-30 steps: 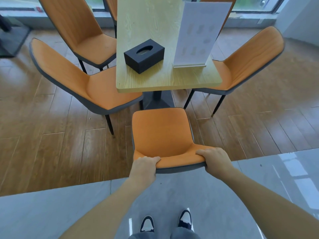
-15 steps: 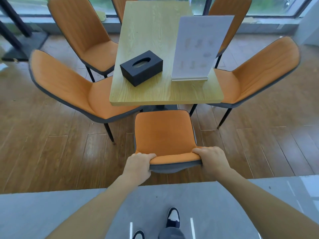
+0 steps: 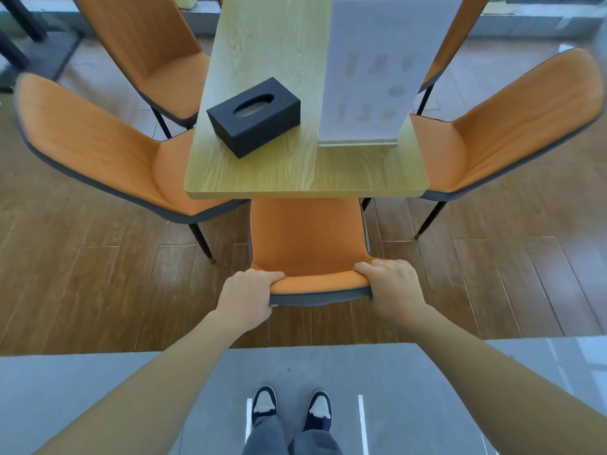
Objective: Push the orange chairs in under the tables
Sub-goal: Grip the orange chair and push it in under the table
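An orange chair (image 3: 307, 238) with a grey back edge stands straight in front of me, its seat front tucked under the near end of a light wood table (image 3: 282, 165). My left hand (image 3: 246, 298) grips the top of its backrest at the left corner. My right hand (image 3: 391, 289) grips the right corner. More orange chairs surround the table: one at the left (image 3: 98, 152), one at the far left (image 3: 154, 50), one at the right (image 3: 502, 126) and one partly hidden behind a sign at the far right (image 3: 450, 41).
On the table stand a black tissue box (image 3: 254, 116) and an upright white menu sign (image 3: 374, 70). The floor is brown wood planks (image 3: 98, 290), changing to grey tile (image 3: 98, 382) where my feet (image 3: 292, 405) stand. A black table base (image 3: 29, 44) shows at the far left.
The chair has slid forward with both hands on its backrest; its seat front now lies under the table edge. I have stepped closer to the table.
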